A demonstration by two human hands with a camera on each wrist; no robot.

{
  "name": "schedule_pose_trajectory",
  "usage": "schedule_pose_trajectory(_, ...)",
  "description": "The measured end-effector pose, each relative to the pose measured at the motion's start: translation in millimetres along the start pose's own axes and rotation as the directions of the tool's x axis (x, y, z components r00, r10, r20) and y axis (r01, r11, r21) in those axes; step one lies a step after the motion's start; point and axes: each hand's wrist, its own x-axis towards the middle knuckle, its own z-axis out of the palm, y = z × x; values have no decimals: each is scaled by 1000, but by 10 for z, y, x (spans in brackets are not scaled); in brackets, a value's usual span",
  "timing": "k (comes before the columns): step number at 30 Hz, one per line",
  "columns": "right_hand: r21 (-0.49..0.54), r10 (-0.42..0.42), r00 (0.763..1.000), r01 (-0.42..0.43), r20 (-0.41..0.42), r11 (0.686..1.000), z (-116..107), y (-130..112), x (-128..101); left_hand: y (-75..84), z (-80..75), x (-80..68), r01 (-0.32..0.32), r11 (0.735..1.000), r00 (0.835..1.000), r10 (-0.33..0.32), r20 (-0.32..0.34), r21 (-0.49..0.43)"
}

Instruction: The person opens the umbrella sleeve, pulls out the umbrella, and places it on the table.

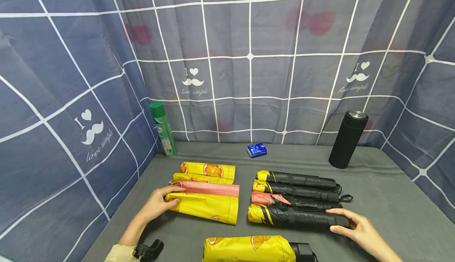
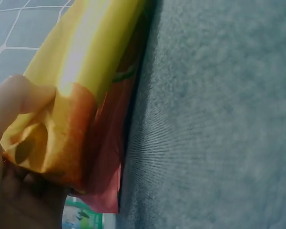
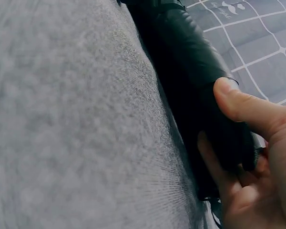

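In the head view, my left hand (image 1: 155, 205) pinches the left end of the nearest yellow umbrella sleeve (image 1: 209, 207), printed with orange slices. The left wrist view shows the thumb over the sleeve's crumpled end (image 2: 71, 129) and fingers beneath. Behind it lie a pink sleeve (image 1: 213, 189) and two more yellow ones (image 1: 225, 170). My right hand (image 1: 360, 232) grips the handle end of the nearest folded black umbrella (image 1: 305, 217), thumb on one side and fingers on the other. Several similar folded umbrellas (image 1: 298, 179) lie behind it in a row, one with a pink tip.
At the front edge lies a folded umbrella in a yellow sleeve (image 1: 245, 248). Along the back stand a green spray can (image 1: 164, 131) and a black thermos (image 1: 347, 141), with a small blue box (image 1: 257, 150) between. Grid-patterned curtains (image 1: 231, 76) surround the grey table (image 1: 302, 155).
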Motion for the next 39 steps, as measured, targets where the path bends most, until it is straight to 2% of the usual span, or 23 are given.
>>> schedule_pose_trajectory(3, -20, 9, 1000, -9, -8, 1000, -3, -8, 3, 3, 7, -1, -10, 997, 1000, 11, -14, 73)
schedule_pose_trajectory(6, -116, 10, 1000, -12, -18, 993, -10, -4, -10, 20, -5, -23, -6, 994, 1000, 5, 10, 107)
schedule_pose_trajectory(11, -314, -55, 998, 41, -37, 949, 0, -23, -14, 114, -87, -35, 10, 993, 1000, -10, -2, 115)
schedule_pose_trajectory(14, -376, -106, 994, 83, -41, 923, 11, -57, -8, 272, -130, -21, 9, 989, 999, -2, -43, 146)
schedule_pose_trajectory(16, -403, -146, 988, 114, -48, 908, 17, -75, -10, 421, -123, -8, -20, 985, 998, 30, -53, 172)
schedule_pose_trajectory(18, -432, -189, 980, 145, -59, 890, 20, -81, -16, 588, -72, 5, -74, 982, 996, 81, -31, 176)
schedule_pose_trajectory(20, -455, -229, 971, 173, -71, 874, 23, -82, -19, 752, 24, 17, -149, 980, 989, 146, 30, 134)
schedule_pose_trajectory(22, -469, -267, 960, 200, -81, 861, 28, -80, -16, 896, 153, 17, -202, 978, 973, 194, 124, 54)
schedule_pose_trajectory(24, -472, -280, 956, 208, -88, 857, 28, -85, -14, 995, 304, -1, -229, 973, 948, 227, 224, -19)
schedule_pose_trajectory(28, -449, -307, 942, 216, -139, 867, 19, -117, -20, 1059, 573, -47, -189, 975, 894, 219, 390, -113)
schedule_pose_trajectory(30, -434, -328, 929, 228, -170, 872, 14, -144, -27, 1035, 676, -75, -165, 975, 867, 214, 450, -147)
schedule_pose_trajectory(32, -422, -340, 922, 237, -188, 875, 5, -179, -23, 1002, 765, -76, -166, 971, 836, 232, 497, -173)
schedule_pose_trajectory(33, -410, -337, 923, 238, -188, 881, -1, -211, -19, 987, 802, -74, -140, 969, 818, 228, 529, -202)
schedule_pose_trajectory(36, -361, -273, 949, 203, -156, 910, 19, -331, -16, 957, 897, -80, -85, 960, 766, 235, 599, -267)
schedule_pose_trajectory(39, -317, -241, 963, 193, -121, 929, 64, -444, -18, 955, 954, -83, -86, 962, 739, 236, 631, -258)
